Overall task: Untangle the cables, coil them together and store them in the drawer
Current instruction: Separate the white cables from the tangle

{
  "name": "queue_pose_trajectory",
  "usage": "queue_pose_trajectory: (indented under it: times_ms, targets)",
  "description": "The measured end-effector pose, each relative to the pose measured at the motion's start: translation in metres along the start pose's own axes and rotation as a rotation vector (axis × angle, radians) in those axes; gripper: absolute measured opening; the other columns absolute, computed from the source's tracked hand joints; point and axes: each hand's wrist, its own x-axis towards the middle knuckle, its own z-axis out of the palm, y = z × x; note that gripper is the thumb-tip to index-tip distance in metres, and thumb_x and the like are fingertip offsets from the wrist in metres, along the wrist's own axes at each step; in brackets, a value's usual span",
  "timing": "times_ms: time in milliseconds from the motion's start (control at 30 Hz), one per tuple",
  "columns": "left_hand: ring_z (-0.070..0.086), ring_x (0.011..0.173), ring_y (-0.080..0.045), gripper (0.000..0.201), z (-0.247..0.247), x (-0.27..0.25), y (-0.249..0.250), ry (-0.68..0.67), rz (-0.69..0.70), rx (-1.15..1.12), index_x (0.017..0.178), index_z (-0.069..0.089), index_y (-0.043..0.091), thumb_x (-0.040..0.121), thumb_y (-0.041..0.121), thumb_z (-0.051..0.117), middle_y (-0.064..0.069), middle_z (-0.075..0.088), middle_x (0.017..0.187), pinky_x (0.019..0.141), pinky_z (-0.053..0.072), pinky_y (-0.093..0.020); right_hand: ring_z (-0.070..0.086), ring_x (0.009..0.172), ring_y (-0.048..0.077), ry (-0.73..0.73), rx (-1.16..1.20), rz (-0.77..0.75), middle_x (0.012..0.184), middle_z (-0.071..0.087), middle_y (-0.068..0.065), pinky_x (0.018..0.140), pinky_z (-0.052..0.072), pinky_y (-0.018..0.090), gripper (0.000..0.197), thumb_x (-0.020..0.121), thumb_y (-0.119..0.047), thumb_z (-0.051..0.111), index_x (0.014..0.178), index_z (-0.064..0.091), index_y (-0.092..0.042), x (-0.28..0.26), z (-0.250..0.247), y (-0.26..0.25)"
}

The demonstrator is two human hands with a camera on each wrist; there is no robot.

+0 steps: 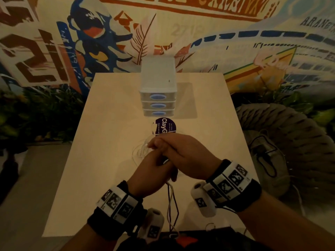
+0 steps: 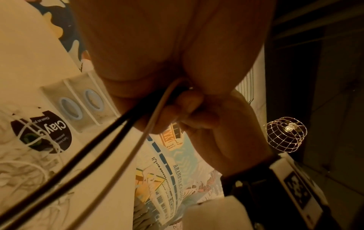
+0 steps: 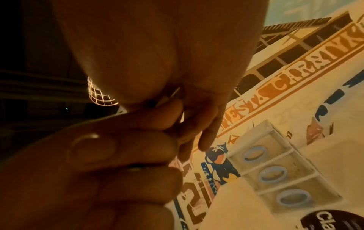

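Three oval light-blue handles are borne by the translucent white plastic drawer unit (image 1: 157, 87). Before it, white lettering is carried by a round dark-purple sticker (image 1: 165, 126); nearer still, black cables (image 1: 171, 203) are seen beside a white cable (image 1: 169, 211) on the cream table (image 1: 108, 124).

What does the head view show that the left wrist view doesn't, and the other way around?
Only the head view shows the whole table, all three drawers of the white drawer unit and both wrists. Only the left wrist view shows the left hand gripping two black cables and a white cable up close, plus a wire cage lamp. Both show the round purple sticker and loose white cable.
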Motion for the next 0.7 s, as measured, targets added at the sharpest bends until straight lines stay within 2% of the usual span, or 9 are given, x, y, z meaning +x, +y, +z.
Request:
queue_pose_trajectory:
  times_ms: [133,233,300,367,433,500,567,600,700]
  targets:
    - [0.058,0.05,-0.013,0.035,-0.006,0.004,-0.014,-0.004,0.023,-0.074,0.088,0.065,-0.001,0.108,0.014,0.04,-0.008,0.063,0.058,0.058,0.048,-0.022,0.06,0.119,0.003,0.111,0.278,0.137,0.134,0.061,-0.008,0.094,0.052,0.025,0.055,0.099,-0.05,0.051,0.15,0.035,-0.041,-0.001,0.012,0.01]
    - [0.057,0.05,-0.019,0.041,-0.01,0.006,-0.015,0.098,0.018,-0.281,0.084,0.066,0.007,0.107,0.031,0.041,-0.012,0.061,0.059,0.053,0.05,-0.028,0.067,0.116,0.022,0.009,0.691,0.247,0.129,0.066,0.001,0.097,0.057,0.043,0.073,0.091,-0.044,0.064,0.153,0.027,-0.037,-0.004,0.031,0.019]
    - [0.052,0.048,-0.019,0.047,-0.013,0.008,-0.015,0.179,-0.007,-0.399,0.074,0.062,0.011,0.1,0.046,0.044,-0.014,0.053,0.058,0.049,0.045,-0.028,0.071,0.106,0.032,-0.207,0.75,0.305,0.11,0.074,-0.004,0.096,0.056,0.047,0.06,0.089,-0.048,0.06,0.143,0.041,-0.032,-0.008,0.046,0.025]
    - [0.041,0.045,-0.022,0.049,-0.018,0.011,-0.018,0.174,0.0,-0.455,0.073,0.058,0.014,0.099,0.052,0.04,-0.017,0.041,0.055,0.047,0.036,-0.029,0.072,0.08,0.023,-0.332,0.701,0.366,0.081,0.072,-0.01,0.084,0.057,0.036,0.047,0.091,-0.052,0.056,0.13,0.052,-0.025,-0.011,0.054,0.03]
    - [0.027,0.045,-0.019,0.049,-0.023,0.013,-0.022,0.128,-0.015,-0.597,0.077,0.054,0.014,0.099,0.055,0.039,-0.015,0.026,0.057,0.048,0.027,-0.032,0.059,0.062,0.012,-0.39,0.568,0.353,0.066,0.06,-0.011,0.07,0.051,0.028,0.031,0.099,-0.05,0.052,0.118,0.06,-0.027,-0.015,0.057,0.036]
    - [0.017,0.046,-0.016,0.049,-0.025,0.014,-0.025,0.06,-0.013,-0.69,0.077,0.05,0.013,0.096,0.058,0.045,-0.01,0.018,0.058,0.047,0.021,-0.03,0.051,0.059,0.009,-0.426,0.498,0.324,0.07,0.057,-0.005,0.064,0.046,0.022,0.028,0.104,-0.049,0.046,0.1,0.065,-0.028,-0.022,0.062,0.046]
    - [0.015,0.045,-0.014,0.05,-0.026,0.012,-0.026,0.01,0.006,-0.716,0.073,0.047,0.016,0.091,0.062,0.05,-0.005,0.019,0.058,0.047,0.018,-0.028,0.049,0.062,0.011,-0.438,0.582,0.343,0.087,0.056,0.023,0.065,0.046,0.024,0.035,0.102,-0.053,0.045,0.094,0.061,-0.023,-0.033,0.071,0.057]
    - [0.014,0.044,-0.013,0.052,-0.027,0.012,-0.027,-0.01,0.013,-0.722,0.072,0.046,0.016,0.089,0.065,0.054,-0.004,0.02,0.057,0.047,0.017,-0.029,0.05,0.063,0.012,-0.434,0.629,0.356,0.089,0.054,0.028,0.068,0.049,0.027,0.038,0.101,-0.054,0.045,0.093,0.058,-0.02,-0.04,0.075,0.064]
    - [0.014,0.044,-0.012,0.063,-0.033,0.011,-0.032,-0.037,0.006,-0.741,0.072,0.036,0.015,0.081,0.07,0.065,0.002,0.023,0.055,0.046,0.014,-0.03,0.06,0.076,0.016,-0.479,0.634,0.468,0.083,0.06,0.009,0.089,0.052,0.04,0.035,0.106,-0.044,0.044,0.091,0.057,-0.016,-0.067,0.09,0.087]
